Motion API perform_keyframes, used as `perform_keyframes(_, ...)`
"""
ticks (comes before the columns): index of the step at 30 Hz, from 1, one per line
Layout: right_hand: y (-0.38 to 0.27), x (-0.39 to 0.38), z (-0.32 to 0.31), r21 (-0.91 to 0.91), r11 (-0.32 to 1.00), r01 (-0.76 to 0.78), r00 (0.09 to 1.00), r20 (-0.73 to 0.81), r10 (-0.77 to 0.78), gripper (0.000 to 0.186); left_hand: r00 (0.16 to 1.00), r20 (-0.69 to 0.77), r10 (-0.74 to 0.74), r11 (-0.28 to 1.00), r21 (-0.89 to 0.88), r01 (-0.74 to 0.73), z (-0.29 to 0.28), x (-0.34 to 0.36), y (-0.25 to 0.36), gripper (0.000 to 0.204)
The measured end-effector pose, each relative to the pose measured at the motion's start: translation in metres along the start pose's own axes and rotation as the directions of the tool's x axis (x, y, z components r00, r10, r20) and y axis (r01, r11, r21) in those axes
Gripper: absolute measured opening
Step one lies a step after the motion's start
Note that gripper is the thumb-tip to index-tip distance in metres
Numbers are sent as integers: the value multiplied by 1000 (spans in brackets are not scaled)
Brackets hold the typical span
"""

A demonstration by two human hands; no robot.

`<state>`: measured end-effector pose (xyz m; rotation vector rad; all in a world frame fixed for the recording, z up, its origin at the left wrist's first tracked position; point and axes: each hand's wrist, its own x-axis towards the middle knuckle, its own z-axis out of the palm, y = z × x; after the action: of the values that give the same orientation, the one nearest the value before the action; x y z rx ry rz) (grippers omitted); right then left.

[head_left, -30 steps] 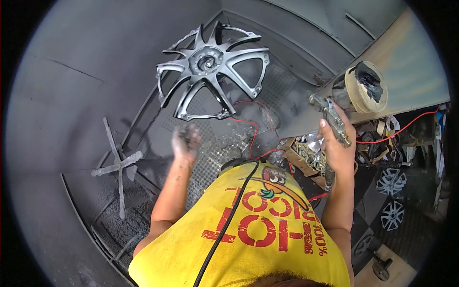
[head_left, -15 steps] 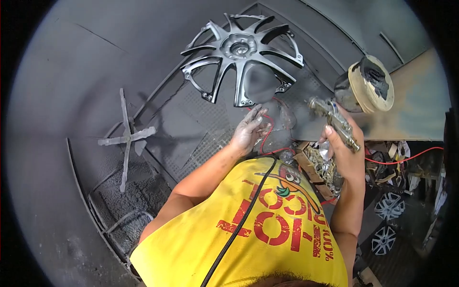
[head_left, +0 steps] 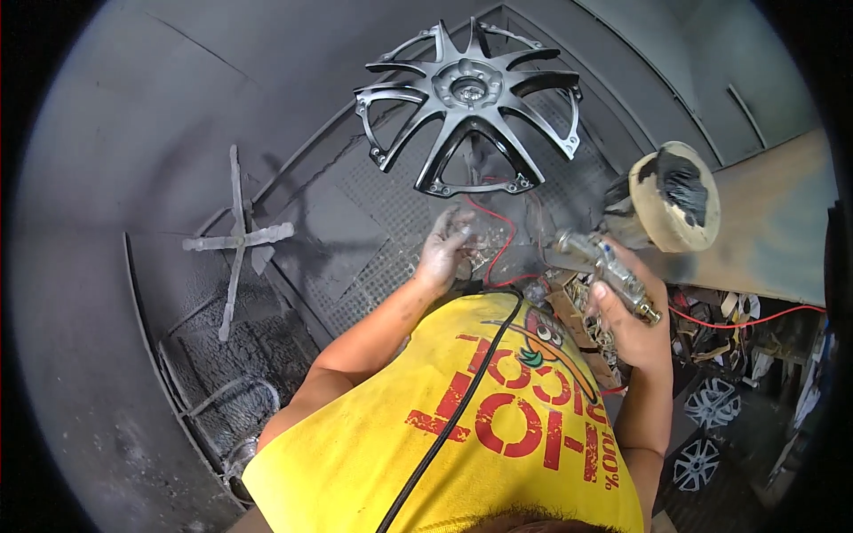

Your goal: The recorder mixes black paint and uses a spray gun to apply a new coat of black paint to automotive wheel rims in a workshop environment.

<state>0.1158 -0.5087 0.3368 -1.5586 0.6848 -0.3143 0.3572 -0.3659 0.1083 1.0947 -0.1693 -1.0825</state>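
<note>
Since the earlier frames my left hand [head_left: 447, 250] had come up from low beside my body toward the wheel [head_left: 468, 107], and my right hand [head_left: 629, 322] had brought the spray gun [head_left: 613, 271] lower and nearer my chest. The wheel lay flat on the mesh floor [head_left: 373, 222], straight ahead of my left fingers and well apart from them, its spokes fanning out from the hub, so it had no real long axis. My left hand was the nearer of the two; the gun stood off to the right of the wheel, nozzle aimed across toward it and the cup [head_left: 673, 197] riding on top. My left forearm reached forward from the elbow, palm down, fingers loosely spread and paint-grey; whether they touched the red wire [head_left: 494, 233] just right of them, I could not tell. My right fingers were wrapped tight round the gun's grip, wrist cocked upward. Far left of the wheel, the cross stand [head_left: 236, 238] stood against the booth wall.
</note>
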Motion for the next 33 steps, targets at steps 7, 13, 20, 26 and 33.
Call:
perform_keyframes(7,-3,21,3,-105,985,137,947,-278,-162,56,996,-7,94,990,102,-93,-7,6,34,49)
perform_keyframes(13,-19,19,16,-20,998,56,991,-118,-57,54,1000,15,27,985,170,-29,16,2,33,51)
perform_keyframes(20,-16,8,22,12,998,-67,974,219,63,51,982,189,-26,998,59,15,39,14,-6,71)
perform_keyframes(26,-2,10,47,-167,980,107,990,107,-90,48,897,415,-154,915,403,-29,16,33,-33,87)
perform_keyframes(33,4,-2,18,-233,967,99,972,-187,-144,48,986,-155,61,994,98,-46,-30,0,21,62)
